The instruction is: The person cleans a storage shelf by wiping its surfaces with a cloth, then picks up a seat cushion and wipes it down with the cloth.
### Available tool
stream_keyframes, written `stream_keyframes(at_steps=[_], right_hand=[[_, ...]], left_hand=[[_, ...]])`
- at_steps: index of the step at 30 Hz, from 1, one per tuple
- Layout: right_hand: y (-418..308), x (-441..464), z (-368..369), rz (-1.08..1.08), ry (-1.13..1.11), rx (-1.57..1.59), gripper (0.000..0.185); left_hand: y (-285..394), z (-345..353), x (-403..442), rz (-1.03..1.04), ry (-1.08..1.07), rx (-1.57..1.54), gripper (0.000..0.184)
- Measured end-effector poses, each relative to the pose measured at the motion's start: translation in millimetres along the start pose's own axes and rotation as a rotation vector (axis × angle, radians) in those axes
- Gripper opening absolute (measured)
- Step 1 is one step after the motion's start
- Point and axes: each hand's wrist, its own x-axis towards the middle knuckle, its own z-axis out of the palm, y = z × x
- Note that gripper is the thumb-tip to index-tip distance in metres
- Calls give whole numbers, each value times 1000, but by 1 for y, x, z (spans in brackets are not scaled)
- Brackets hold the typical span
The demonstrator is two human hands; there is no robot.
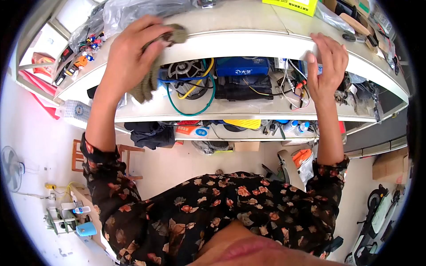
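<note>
My left hand [135, 55] is closed round an olive-brown cloth [148, 84]. Part of the cloth sticks out past my fingers at the white front edge of the top shelf [248, 43], and the rest hangs below my palm. Toward the right end of that edge, my right hand [329, 62] rests with fingers stretched over the rim and thumb lower down, holding nothing. Between my hands, on the shelf below, lie a motor-like metal part [185, 71] with blue, yellow and green cables and a blue box [242, 66].
Grey plastic bags [142, 15] and a yellow-green box [293, 5] sit on the top surface. Small tools and coloured connectors [88, 46] crowd its left end. On the lowest shelf are a dark cloth [151, 134] and bottles [303, 127]. A wooden chair [77, 155] stands behind at left.
</note>
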Motion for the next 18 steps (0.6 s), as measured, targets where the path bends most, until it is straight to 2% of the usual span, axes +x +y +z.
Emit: stream_keyframes(at_steps=[3,6,9,12,15,18], right_hand=[[0,-4,22,-18,156,-51,29],[-3,-3,31,-26,205,-114,30],[-3,-4,29,-38,221,-155,31],[4,-4,30,-57,237,-150,31],[-3,-3,29,-41,224,-169,31],[-4,1,36,-48,260,-199,32]], left_hand=[[15,14,34,170,-48,12,28],[43,15,77,130,-235,-92,26],[41,21,83,250,-174,-146,23],[18,-4,60,222,-247,-48,29],[2,-29,36,67,-339,-57,31],[2,-26,43,71,-341,-103,33]])
